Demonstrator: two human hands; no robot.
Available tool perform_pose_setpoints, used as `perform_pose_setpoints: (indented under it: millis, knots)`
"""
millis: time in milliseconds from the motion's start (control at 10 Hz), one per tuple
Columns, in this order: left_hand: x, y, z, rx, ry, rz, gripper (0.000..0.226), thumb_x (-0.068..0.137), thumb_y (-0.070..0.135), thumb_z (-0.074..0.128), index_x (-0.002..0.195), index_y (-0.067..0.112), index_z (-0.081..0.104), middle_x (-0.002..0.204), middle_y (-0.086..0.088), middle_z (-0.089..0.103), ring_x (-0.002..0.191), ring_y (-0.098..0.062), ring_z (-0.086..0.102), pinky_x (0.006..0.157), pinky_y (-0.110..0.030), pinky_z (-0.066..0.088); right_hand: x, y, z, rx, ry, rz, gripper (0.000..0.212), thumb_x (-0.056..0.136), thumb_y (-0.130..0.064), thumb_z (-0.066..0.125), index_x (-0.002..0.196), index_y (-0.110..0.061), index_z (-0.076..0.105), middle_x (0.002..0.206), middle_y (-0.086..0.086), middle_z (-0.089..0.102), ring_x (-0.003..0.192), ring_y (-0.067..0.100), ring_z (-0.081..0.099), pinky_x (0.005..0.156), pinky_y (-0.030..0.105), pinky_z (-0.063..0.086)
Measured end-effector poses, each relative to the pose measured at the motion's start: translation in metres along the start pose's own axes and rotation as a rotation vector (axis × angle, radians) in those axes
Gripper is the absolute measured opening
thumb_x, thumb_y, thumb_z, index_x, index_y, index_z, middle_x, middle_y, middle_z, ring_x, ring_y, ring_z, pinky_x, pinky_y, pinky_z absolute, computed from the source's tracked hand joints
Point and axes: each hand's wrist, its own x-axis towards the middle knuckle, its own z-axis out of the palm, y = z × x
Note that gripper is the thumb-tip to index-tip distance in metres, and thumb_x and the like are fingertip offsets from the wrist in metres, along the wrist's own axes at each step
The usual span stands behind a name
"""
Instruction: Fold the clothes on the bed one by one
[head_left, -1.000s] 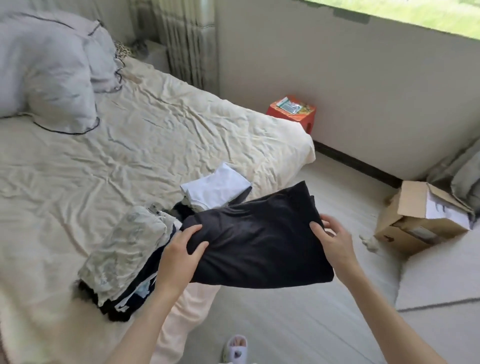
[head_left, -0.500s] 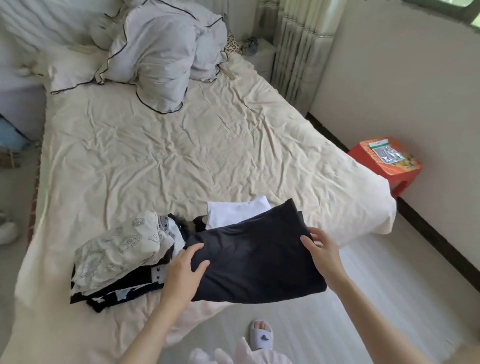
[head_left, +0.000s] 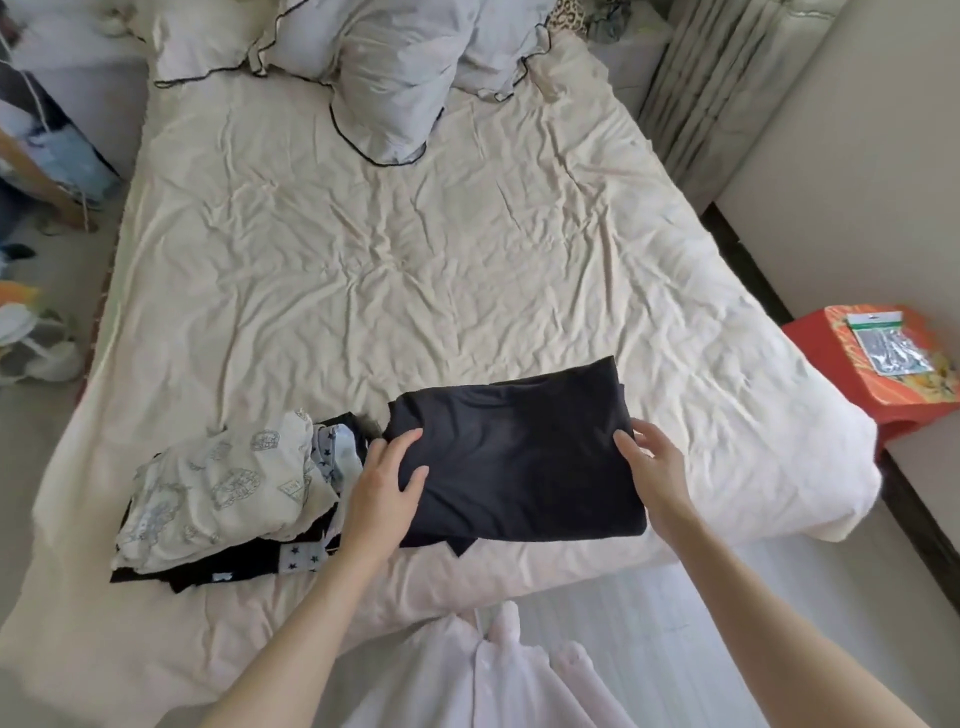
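Both hands are gripping the folded black garment (head_left: 514, 462) by its side edges — left hand (head_left: 382, 486) and right hand (head_left: 657, 470) with fingers curled round it — keeping the fold intact over the bed (head_left: 415, 260), beside the folded pile (head_left: 223, 493).

This was a bedroom in a home. A wide bed (head_left: 415, 270) with a creased cream sheet filled the room, with pillows (head_left: 384, 67) heaped at its head edge. Pleated curtains (head_left: 711, 88) hung beyond its far right corner, and a red stool (head_left: 841, 374) stood against the wall beside its right edge.
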Motion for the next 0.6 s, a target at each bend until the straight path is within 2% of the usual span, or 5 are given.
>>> perform_pose_setpoints:
  millis: [100, 200, 400, 500, 600]
  knots:
    - [0.016, -0.031, 0.022, 0.05, -0.341, -0.202, 0.06, 0.095, 0.021, 0.053, 0.148, 0.021, 0.026, 0.148, -0.01, 0.024, 0.133, -0.024, 0.035, 0.105, -0.029, 0.033, 0.019, 0.021, 0.016, -0.143, -0.098, 0.096, 0.047, 0.096, -0.022, 0.053, 0.141, -0.022, 0.041, 0.141, 0.0, 0.045, 0.128, 0.021, 0.046, 0.102, 0.035, 0.04]
    - [0.019, -0.047, 0.035, 0.211, -0.606, -0.365, 0.063, 0.098, 0.028, 0.047, 0.151, 0.02, 0.014, 0.157, -0.013, 0.001, 0.142, -0.026, 0.021, 0.113, -0.036, 0.027, 0.031, 0.043, 0.033, -0.472, -0.25, 0.087, 0.055, 0.098, -0.022, 0.05, 0.148, -0.017, 0.029, 0.15, 0.0, 0.033, 0.14, 0.02, 0.029, 0.108, 0.03, 0.029]
    - [0.032, -0.033, 0.051, 0.595, -0.568, -0.044, 0.065, 0.099, 0.029, 0.042, 0.152, 0.027, 0.004, 0.158, -0.009, -0.015, 0.146, -0.029, -0.001, 0.116, -0.042, 0.02, 0.044, 0.062, 0.06, -0.886, -0.498, 0.048, 0.059, 0.099, -0.036, 0.045, 0.151, -0.032, 0.017, 0.16, -0.002, -0.002, 0.142, 0.021, 0.025, 0.113, 0.038, 0.028]
    - [0.051, -0.023, 0.065, 0.666, -0.634, 0.042, 0.067, 0.1, 0.029, 0.041, 0.152, 0.028, -0.002, 0.156, -0.007, -0.024, 0.145, -0.031, -0.015, 0.116, -0.049, 0.007, 0.054, 0.059, 0.068, -0.927, -0.601, 0.074, 0.059, 0.1, -0.036, 0.041, 0.152, -0.029, 0.015, 0.16, -0.001, -0.002, 0.143, 0.02, 0.024, 0.114, 0.034, 0.024]
    - [0.062, -0.019, 0.073, 0.708, -0.736, 0.087, 0.065, 0.1, 0.03, 0.04, 0.152, 0.028, 0.0, 0.156, -0.007, -0.025, 0.143, -0.032, -0.019, 0.117, -0.051, 0.004, 0.067, 0.05, 0.074, -0.781, -0.621, 0.168, 0.052, 0.1, -0.034, 0.043, 0.149, -0.022, 0.029, 0.155, -0.001, 0.024, 0.136, 0.02, 0.037, 0.11, 0.029, 0.028]
